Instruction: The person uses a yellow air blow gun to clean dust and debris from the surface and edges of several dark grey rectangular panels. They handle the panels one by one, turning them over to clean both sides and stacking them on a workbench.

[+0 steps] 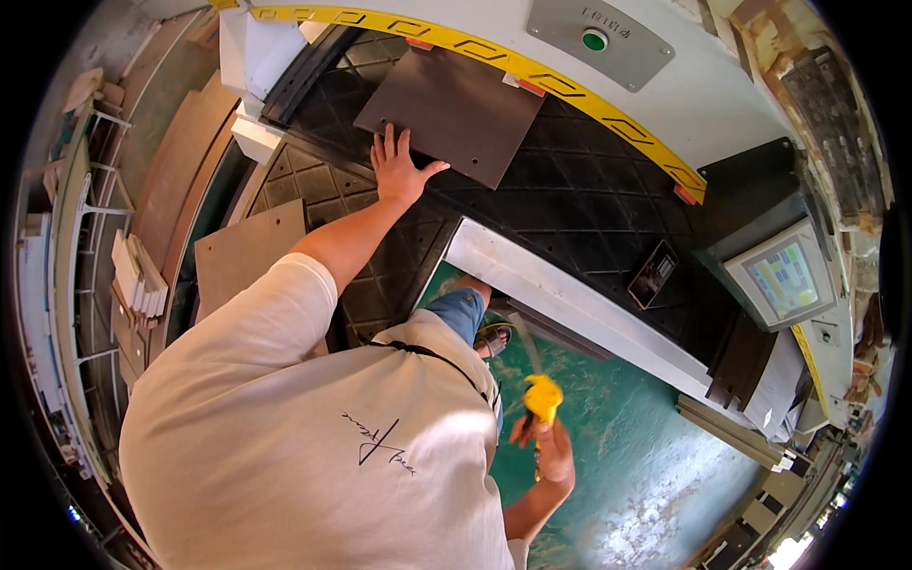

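Observation:
A dark brown rectangular board (454,109) with small holes lies on the black, grid-marked machine bed, its far edge by the yellow-striped beam. My left hand (397,173) reaches to its near left edge. The fingertips rest on the board, fingers spread and thumb out to the right, gripping nothing. Lower down, my right hand (554,454) is closed around the handle of a yellow pistol-shaped tool (542,396), held over the green floor. A faint, blurred streak runs up from the tool's head; its exact kind I cannot make out.
A lighter board (249,249) lies on the left of the bed. On the right are a small dark box (653,275) and a screen panel (783,274). A green button (595,40) sits on the white beam. The bed's white front edge (570,285) crosses before my legs.

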Available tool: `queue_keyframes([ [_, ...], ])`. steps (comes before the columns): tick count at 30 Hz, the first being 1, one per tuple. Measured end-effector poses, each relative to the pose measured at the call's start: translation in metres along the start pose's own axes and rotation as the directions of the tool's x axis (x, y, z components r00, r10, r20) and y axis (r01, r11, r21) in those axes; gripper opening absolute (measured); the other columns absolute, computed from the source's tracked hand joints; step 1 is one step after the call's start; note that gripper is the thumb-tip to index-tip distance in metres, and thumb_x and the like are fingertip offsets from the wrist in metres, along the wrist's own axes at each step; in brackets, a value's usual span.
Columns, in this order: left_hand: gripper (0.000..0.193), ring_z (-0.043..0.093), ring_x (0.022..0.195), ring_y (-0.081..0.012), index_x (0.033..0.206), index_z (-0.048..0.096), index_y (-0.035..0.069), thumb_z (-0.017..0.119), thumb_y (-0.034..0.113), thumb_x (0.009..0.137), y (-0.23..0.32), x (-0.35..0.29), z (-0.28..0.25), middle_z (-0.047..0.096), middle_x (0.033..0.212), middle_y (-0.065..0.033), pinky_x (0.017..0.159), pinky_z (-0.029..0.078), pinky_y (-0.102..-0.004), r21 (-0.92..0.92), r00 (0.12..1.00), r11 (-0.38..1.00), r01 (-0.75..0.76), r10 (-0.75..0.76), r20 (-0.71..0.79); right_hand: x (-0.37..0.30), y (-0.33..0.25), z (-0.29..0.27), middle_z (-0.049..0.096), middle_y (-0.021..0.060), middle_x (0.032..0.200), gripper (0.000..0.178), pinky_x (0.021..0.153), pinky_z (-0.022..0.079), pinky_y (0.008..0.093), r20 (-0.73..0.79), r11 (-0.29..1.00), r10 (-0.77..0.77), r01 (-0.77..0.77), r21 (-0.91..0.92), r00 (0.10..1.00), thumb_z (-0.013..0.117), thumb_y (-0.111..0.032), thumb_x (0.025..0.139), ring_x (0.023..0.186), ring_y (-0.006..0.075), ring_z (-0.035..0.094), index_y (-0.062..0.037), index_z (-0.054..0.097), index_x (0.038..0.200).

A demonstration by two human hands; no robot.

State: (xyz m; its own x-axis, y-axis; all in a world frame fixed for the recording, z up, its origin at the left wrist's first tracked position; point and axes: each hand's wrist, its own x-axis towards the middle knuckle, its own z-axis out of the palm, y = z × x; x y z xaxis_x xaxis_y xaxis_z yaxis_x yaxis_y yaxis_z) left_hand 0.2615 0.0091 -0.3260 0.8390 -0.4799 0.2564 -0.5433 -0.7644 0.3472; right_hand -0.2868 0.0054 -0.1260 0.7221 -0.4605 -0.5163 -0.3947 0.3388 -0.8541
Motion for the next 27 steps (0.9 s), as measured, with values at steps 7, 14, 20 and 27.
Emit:
queue_keyframes([
  [7, 0.112, 0.021, 0.157, -0.0492, 0.159, 0.043, 0.01, 0.07, 0.083, 0.078, -0.003, -0.001, 0.001, 0.026, 0.171, -0.0212, 0.128, 0.018, -0.0609, 0.018, 1.0, 1.0, 0.0, 0.0, -0.011, 0.014, 0.013, 0.002, 0.068, 0.0112, 0.086, 0.066, 0.067, 0.048, 0.0312, -0.159, 0.996, 0.025, -0.012, 0.086, 0.987, 0.042, -0.054, 0.112, 0.068, 0.0173, 0.059, 0.0057, 0.057, 0.135],
  [14, 0.113, 0.021, 0.157, -0.049, 0.16, 0.041, 0.011, 0.069, 0.084, 0.078, -0.002, 0.0, -0.001, 0.026, 0.172, -0.0201, 0.128, 0.018, -0.0606, 0.004, 1.0, 1.0, 0.013, -0.013, 0.012, 0.027, 0.016, -0.002, 0.067, 0.0079, 0.089, 0.055, 0.069, 0.048, 0.0297, -0.616, 0.963, 0.055, 0.121, 0.24, 0.786, 0.044, -0.047, 0.114, 0.074, 0.0148, 0.059, 0.0017, 0.055, 0.138],
  [20, 0.108, 0.018, 0.159, -0.0471, 0.16, 0.042, 0.011, 0.066, 0.082, 0.082, 0.007, -0.003, -0.006, 0.026, 0.172, -0.0184, 0.129, 0.017, -0.0596, 0.056, 0.999, 0.998, 0.016, -0.018, 0.04, 0.015, 0.021, -0.004, 0.068, 0.0103, 0.092, 0.063, 0.073, 0.051, 0.0298, 0.024, 0.999, -0.026, 0.024, 0.045, 0.999, 0.046, -0.05, 0.112, 0.077, 0.0167, 0.061, 0.0036, 0.051, 0.145],
  [27, 0.081, 0.025, 0.16, -0.0353, 0.158, 0.048, 0.012, 0.056, 0.067, 0.099, -0.007, 0.001, 0.003, 0.036, 0.17, -0.0108, 0.128, 0.02, -0.0577, 0.101, 0.952, 0.947, -0.306, 0.303, 0.043, 0.016, 0.023, -0.007, 0.068, 0.0104, 0.092, 0.068, 0.073, 0.05, 0.0299, -0.078, 0.999, -0.024, 0.028, 0.043, 0.997, 0.043, -0.053, 0.113, 0.076, 0.016, 0.06, 0.0058, 0.051, 0.146],
])
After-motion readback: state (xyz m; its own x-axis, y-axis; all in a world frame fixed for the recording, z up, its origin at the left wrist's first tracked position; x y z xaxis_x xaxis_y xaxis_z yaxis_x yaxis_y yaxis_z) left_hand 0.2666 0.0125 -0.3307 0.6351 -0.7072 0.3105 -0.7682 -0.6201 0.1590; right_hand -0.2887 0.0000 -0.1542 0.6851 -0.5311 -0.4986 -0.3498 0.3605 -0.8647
